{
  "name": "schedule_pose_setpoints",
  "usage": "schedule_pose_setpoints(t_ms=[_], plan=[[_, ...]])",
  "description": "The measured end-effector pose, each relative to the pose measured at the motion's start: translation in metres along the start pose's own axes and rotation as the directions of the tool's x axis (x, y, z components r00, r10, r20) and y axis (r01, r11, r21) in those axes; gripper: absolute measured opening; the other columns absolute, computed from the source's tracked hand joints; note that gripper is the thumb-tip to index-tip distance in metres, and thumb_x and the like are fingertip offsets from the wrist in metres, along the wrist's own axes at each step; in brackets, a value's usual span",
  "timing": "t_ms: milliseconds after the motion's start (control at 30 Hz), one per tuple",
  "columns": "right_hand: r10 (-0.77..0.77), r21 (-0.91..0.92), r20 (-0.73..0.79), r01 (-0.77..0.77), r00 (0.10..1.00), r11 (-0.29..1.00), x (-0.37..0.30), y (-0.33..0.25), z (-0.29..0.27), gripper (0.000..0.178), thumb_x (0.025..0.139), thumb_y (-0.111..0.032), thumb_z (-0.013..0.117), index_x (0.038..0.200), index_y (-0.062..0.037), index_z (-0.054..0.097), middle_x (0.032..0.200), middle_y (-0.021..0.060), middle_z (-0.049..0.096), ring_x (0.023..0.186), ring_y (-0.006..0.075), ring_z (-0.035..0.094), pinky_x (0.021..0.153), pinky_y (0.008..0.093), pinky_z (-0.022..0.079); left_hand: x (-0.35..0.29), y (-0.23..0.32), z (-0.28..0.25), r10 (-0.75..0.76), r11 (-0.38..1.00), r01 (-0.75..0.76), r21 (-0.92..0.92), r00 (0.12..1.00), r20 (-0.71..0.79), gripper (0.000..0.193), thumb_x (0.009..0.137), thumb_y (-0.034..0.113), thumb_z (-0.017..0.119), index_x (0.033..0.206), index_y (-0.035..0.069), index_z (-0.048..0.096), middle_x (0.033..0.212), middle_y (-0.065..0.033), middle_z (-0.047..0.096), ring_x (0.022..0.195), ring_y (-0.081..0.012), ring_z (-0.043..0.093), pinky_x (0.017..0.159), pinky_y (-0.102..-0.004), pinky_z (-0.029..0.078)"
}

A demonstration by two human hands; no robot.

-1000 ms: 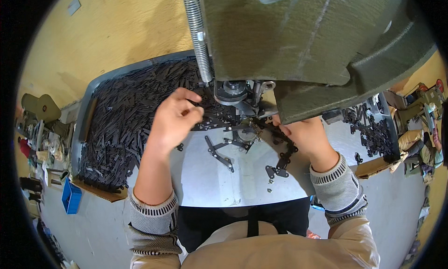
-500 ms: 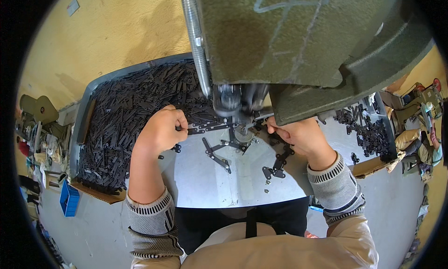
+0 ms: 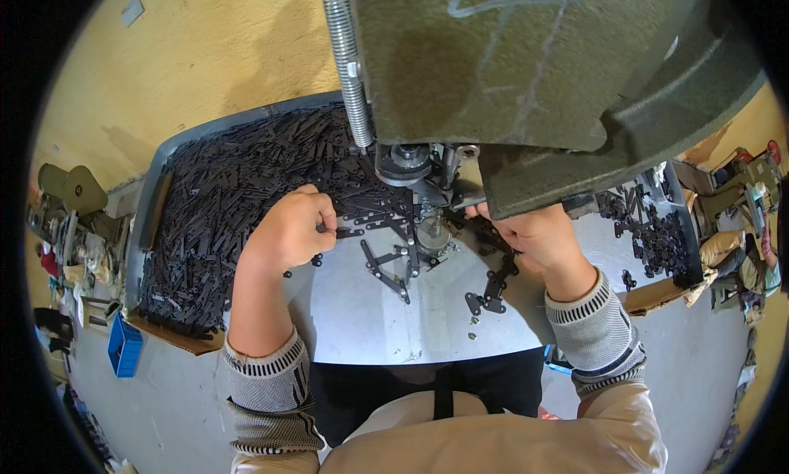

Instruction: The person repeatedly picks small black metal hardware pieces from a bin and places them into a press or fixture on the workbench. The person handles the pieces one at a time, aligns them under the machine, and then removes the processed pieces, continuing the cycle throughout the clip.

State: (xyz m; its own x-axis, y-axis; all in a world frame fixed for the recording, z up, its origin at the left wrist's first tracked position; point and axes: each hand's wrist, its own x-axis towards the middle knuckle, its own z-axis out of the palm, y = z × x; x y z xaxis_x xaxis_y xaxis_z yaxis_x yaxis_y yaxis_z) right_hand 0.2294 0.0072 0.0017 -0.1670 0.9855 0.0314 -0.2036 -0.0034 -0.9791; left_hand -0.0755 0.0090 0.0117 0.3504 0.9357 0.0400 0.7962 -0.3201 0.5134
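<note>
My left hand is closed at the left of the work plate, its thumb and fingers pinching one end of a flat black metal strip. My right hand is closed beside the riveting machine's tool head; what its fingertips hold is hidden. Below the head stands a small round metal anvil. Jointed black strips lie left of the anvil, bent at an angle. A chain of black linked pieces rests on the plate below my right hand.
A large tray heaped with black strips stands at the left. More black parts lie in a tray at the right. The green machine body overhangs the plate, with a coil spring beside it. A blue crate sits on the floor.
The tool head, blurred and lower before, now stands higher and sharp. One of the jointed strips near the anvil has swung to a steeper angle. Both hands have barely moved.
</note>
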Motion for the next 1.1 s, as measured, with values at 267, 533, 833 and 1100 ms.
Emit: schedule_pose_setpoints(t_ms=[267,533,833,1100], plan=[[0.166,-0.274,0.163,-0.117,0.973,0.955,-0.004,-0.016,-0.003,0.015,0.09,-0.009,0.057,0.08,-0.0004,0.062,0.07,0.0064,0.063,0.051,0.0078,0.044,0.047,0.0224,0.034,0.018,0.04,0.029,-0.13,0.543,-0.077,-0.836,0.976,-0.175,0.014,0.079,-0.004,0.061,0.092,-0.001,0.058,0.077,-0.0055,0.063,0.065,-0.0126,0.06,0.059,-0.0257,0.048],[0.118,-0.457,0.221,-0.003,0.968,0.889,-0.006,-0.012,-0.002,0.023,0.088,-0.019,0.06,0.071,-0.0043,0.066,0.063,-0.0001,0.062,0.054,0.0083,0.051,0.054,0.025,0.041,0.018,0.068,0.049,-0.252,0.345,0.09,-0.934,0.968,0.0,0.018,0.084,0.008,0.069,0.087,-0.003,0.055,0.078,-0.0146,0.067,0.064,-0.0169,0.066,0.057,-0.0246,0.053],[0.233,-0.587,0.192,-0.079,0.953,0.806,-0.002,0.0,0.002,0.038,0.089,-0.038,0.061,0.067,-0.0063,0.061,0.061,0.0013,0.06,0.055,0.0105,0.053,0.055,0.0253,0.042,0.017,0.063,0.042,-0.222,0.385,0.21,-0.899,0.966,0.13,0.018,0.087,0.009,0.066,0.096,-0.006,0.06,0.081,-0.0143,0.067,0.064,-0.0168,0.065,0.057,-0.0235,0.052],[0.235,-0.617,0.18,-0.077,0.955,0.783,-0.001,-0.005,0.003,0.038,0.089,-0.041,0.06,0.073,-0.0056,0.06,0.062,0.0024,0.06,0.056,0.0134,0.054,0.057,0.0273,0.044,0.02,0.062,0.046,-0.206,0.348,0.207,-0.914,0.968,0.141,0.016,0.085,0.01,0.068,0.088,-0.004,0.059,0.074,-0.0124,0.066,0.059,-0.0148,0.064,0.052,-0.0225,0.051]])
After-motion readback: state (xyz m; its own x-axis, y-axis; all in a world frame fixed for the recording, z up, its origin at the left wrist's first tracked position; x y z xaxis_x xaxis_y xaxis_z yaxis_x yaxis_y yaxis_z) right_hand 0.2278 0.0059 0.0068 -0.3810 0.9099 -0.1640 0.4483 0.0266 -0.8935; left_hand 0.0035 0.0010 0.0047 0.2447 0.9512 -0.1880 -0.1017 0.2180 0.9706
